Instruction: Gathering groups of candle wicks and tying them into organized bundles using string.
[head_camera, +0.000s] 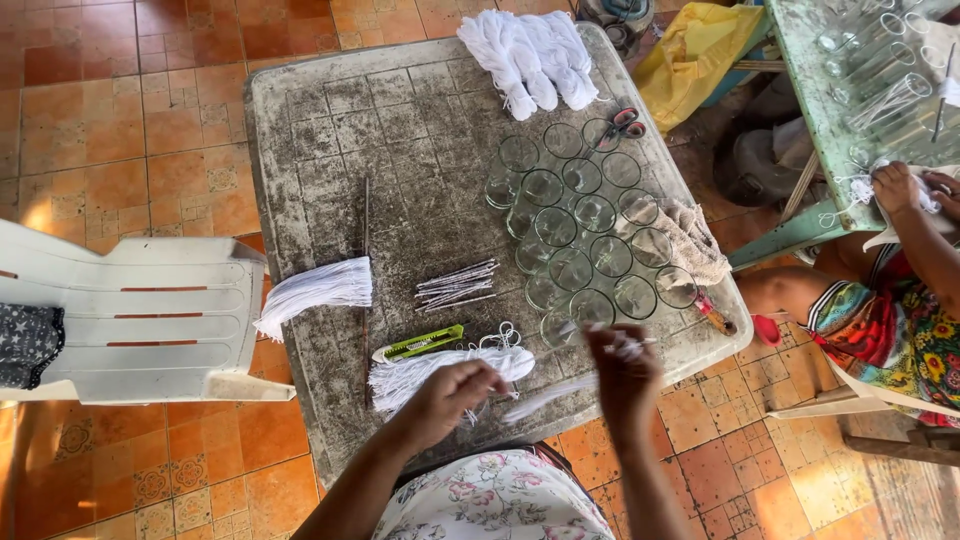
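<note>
- Grime darkened the square grey plastic table (330, 150), which stood on a floor of orange and terracotta tiles (120, 120).
- A white slatted plastic chair (140, 320) sat just beside the table's left edge, and a green-painted table (830, 120) carrying more glassware stood off to the right, where another person's hands (905, 190) worked at a white cloth.
- Clear round glass cups (585, 240) were packed in rows on the right half of the grey table, with red-handled scissors (626, 122) at their far edge and a beige rag (690, 240) on their right.
- Thick white yarn skeins (530, 55) lay at the far edge; a fanned bundle of white threads (320, 288), a small pile of thin metal rods (455, 285) and a green utility knife (420, 343) lay nearer.
- A loose bundle of white cotton strands (440, 368) rested at the near edge, just in front of the knife.
- The left hand (450, 395) hovered over that bundle, palm down, fingers curled together and pinched on white strands.
- The right hand (622, 370) was raised upright beside the nearest cups, blurred, its fingertips closed on a single white cotton wick (555, 392) that ran slanting back toward the left hand.
</note>
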